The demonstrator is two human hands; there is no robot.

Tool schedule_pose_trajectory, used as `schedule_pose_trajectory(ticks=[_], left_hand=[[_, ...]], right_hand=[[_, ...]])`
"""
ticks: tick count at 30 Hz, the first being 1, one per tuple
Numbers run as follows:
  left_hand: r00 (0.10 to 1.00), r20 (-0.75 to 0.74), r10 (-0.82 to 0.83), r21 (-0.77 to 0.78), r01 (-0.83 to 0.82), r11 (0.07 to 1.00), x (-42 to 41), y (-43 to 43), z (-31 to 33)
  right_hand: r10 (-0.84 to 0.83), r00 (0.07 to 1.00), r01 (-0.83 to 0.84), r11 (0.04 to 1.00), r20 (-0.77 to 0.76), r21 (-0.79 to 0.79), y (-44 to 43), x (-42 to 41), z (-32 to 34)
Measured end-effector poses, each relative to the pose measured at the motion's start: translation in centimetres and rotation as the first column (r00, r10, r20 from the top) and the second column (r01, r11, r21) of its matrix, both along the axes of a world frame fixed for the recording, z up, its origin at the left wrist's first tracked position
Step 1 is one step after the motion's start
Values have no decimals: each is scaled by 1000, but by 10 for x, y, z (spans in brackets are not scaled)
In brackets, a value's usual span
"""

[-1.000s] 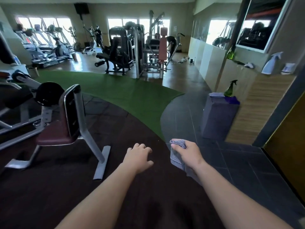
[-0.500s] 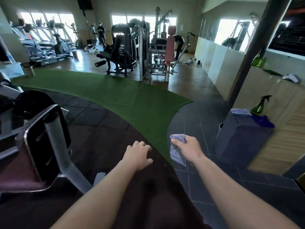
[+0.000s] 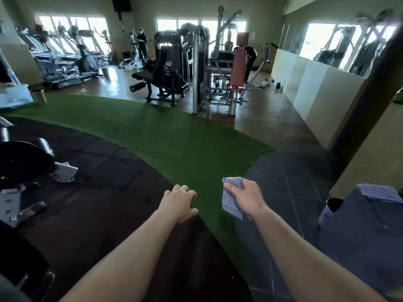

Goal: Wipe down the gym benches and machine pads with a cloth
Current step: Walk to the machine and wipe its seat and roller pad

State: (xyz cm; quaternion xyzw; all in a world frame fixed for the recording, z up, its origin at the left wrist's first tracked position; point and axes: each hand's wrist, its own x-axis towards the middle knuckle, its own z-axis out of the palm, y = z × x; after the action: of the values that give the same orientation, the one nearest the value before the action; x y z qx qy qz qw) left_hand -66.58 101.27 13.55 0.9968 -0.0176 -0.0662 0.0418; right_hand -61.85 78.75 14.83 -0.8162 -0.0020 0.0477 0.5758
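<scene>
Watching the feed from my remote seat, I read this as a walk between stations, not a wipe: both bare forearms reach out over the floor and neither touches any equipment. My right hand (image 3: 246,199) pinches a small folded lilac-grey terry cloth (image 3: 231,199) at its top edge, thumb and curled fingers clamped on it. The rest hangs free below the fist, in mid-air above the seam where the strip of green artificial turf (image 3: 174,138) meets the dark grey floor tiles (image 3: 294,182). I judge it is carried that way to stay folded, off the ground and ready to press flat on a pad. My left hand (image 3: 178,201) holds nothing; its fingers are loosely bent and relaxed, palm down, probably free to steady a seat or frame (or just for balance). The nearest padding is the round black pad on a white-framed machine (image 3: 21,163) at my left edge. Well apart across the turf stand a black upholstered leg machine (image 3: 165,68) and a tall salmon-red upright back pad on a silver frame (image 3: 238,59), which look like the next candidates. At my right, a folded blue-striped towel (image 3: 380,192) lies on a dark purple box (image 3: 359,236), presumably a spare within reach. How much wiping is done, I cannot tell.
</scene>
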Motion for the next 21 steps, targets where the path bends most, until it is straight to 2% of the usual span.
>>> schedule_pose_trajectory(ticks=[10,21], left_hand=[[984,-19,176,-50,-177,983,263,123,4],[978,-50,203,-19,-204,979,552,316,-2]], right_hand=[[163,987,-163,986,-1,-41,130,304,19],[191,981,-187,979,-45,76,328,588,9]])
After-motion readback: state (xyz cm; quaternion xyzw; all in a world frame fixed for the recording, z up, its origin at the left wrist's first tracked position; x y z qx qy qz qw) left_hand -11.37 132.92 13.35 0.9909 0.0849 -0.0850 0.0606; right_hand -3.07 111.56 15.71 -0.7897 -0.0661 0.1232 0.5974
